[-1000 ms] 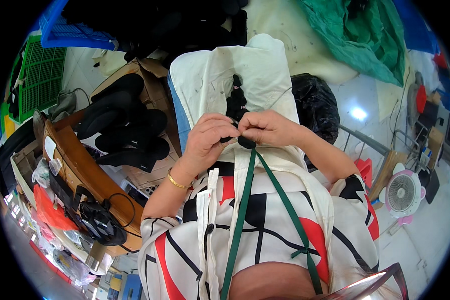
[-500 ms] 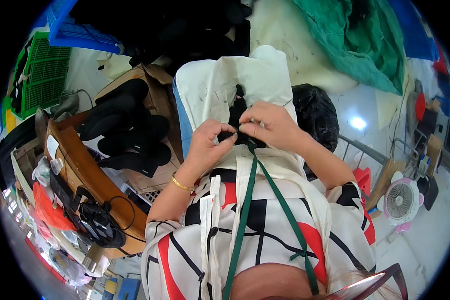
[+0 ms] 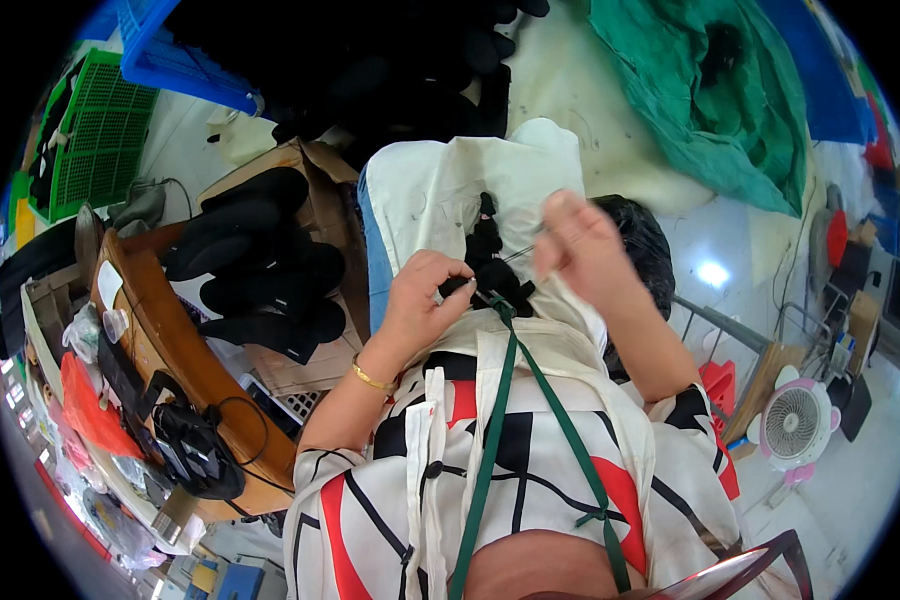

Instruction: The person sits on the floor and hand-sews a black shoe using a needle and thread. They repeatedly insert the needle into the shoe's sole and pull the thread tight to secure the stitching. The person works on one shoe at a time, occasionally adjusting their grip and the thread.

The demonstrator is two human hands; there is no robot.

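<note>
Head view: black piece [image 3: 503, 277] lies on white apron [image 3: 540, 155], probably light and soft, best held by its edge; left hand [image 3: 428, 292] pinches its left side, right hand [image 3: 588, 252] is blurred, grip unclear.

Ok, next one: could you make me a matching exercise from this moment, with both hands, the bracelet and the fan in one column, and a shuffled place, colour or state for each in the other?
Things:
1. left hand
2. right hand
3. bracelet
4. fan

Places, colours and states:
A. white and pink, toward the right of the picture
B. blurred, at the right edge of the pale cloth over the lap
C. fingers pinched at the black pieces
D. gold-coloured, around a wrist

Right pairs: 1-C, 2-B, 3-D, 4-A
</note>
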